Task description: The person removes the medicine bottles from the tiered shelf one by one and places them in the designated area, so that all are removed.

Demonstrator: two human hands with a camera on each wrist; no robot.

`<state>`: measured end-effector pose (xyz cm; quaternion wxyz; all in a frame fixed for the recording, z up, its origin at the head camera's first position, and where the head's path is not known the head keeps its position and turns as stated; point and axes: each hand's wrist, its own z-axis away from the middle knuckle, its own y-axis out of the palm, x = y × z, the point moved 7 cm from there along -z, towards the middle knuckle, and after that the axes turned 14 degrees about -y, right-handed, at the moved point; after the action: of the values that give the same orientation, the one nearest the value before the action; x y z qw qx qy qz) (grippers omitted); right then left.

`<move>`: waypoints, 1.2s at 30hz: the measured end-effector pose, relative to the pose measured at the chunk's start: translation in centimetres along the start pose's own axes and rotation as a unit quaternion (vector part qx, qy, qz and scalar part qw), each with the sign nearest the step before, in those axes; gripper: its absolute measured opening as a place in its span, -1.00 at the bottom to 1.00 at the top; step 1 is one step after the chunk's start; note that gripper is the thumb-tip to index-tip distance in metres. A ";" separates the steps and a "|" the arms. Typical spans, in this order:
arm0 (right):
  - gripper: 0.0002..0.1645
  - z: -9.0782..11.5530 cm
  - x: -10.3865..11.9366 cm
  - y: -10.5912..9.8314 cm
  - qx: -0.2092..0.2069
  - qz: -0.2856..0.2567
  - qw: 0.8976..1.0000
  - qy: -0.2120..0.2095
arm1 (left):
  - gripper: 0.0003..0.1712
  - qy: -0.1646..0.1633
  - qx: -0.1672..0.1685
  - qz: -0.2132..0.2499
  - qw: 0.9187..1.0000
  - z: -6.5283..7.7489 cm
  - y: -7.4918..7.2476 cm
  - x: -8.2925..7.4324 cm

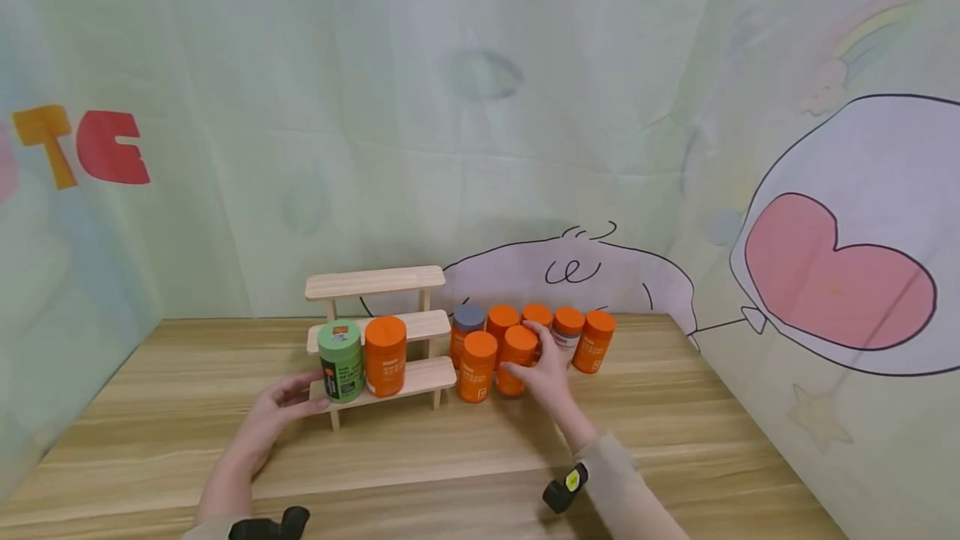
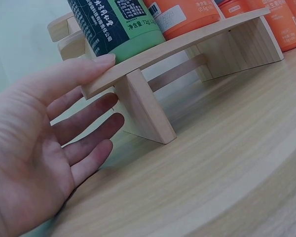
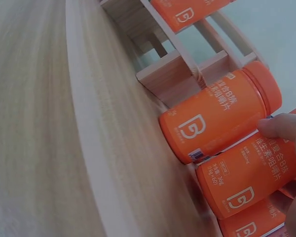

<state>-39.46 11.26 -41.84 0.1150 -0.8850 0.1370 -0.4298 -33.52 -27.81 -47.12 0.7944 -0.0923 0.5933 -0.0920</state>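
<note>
My left hand [image 1: 281,413] holds the left end of the lowest tier of a wooden three-tier rack [image 1: 375,282]. In the left wrist view its thumb [image 2: 103,61] lies on top of the board and the fingers are below. A green bottle [image 1: 342,373] and an orange bottle [image 1: 386,363] stand upright on that lowest tier. To the rack's right, my right hand [image 1: 551,375] grips an orange-lidded bottle [image 3: 246,173], thumb and fingers around its upper part. Another orange bottle [image 3: 214,116] stands just left of it.
Behind the gripped bottle stand a purple-lidded bottle [image 1: 468,319] and several orange-lidded bottles [image 1: 503,319], one with a white label band [image 1: 566,342]. The rightmost orange bottle [image 1: 595,342] stands at the row's end. A printed curtain [image 1: 375,148] hangs behind the wood-grain table [image 1: 420,473].
</note>
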 end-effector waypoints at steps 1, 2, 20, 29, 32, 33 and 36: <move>-0.15 0.0 0.0 0.1 0.000 0.002 1.000 0.001 | -0.18 0.000 0.000 0.001 1.000 0.0 0.0 0.0; -0.14 0.1 -0.1 0.1 0.001 0.001 1.000 0.005 | -0.18 0.000 0.000 0.003 1.000 0.1 0.0 0.0; -0.16 0.3 -0.7 0.7 0.008 0.014 1.000 0.007 | -0.18 -0.003 0.003 0.002 1.000 0.0 0.1 0.0; -0.15 0.4 -0.9 0.9 0.021 0.011 1.000 0.015 | -0.18 -0.001 0.005 0.004 1.000 -0.1 0.0 0.1; -0.16 0.4 -0.8 0.9 0.028 0.016 0.999 0.011 | -0.19 0.001 0.004 0.003 1.000 -0.1 0.0 0.1; -0.16 0.5 -0.8 0.9 0.029 0.016 0.999 0.011 | -0.19 0.001 0.004 0.002 1.000 -0.1 0.0 0.1; -0.17 0.5 -0.7 0.8 0.029 0.014 0.999 0.011 | -0.19 0.000 0.005 -0.001 1.000 -0.1 0.0 0.1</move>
<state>-39.56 10.77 -42.89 0.1453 -0.8743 0.1377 -0.4421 -33.58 -27.79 -47.22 0.7946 -0.0891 0.5928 -0.0962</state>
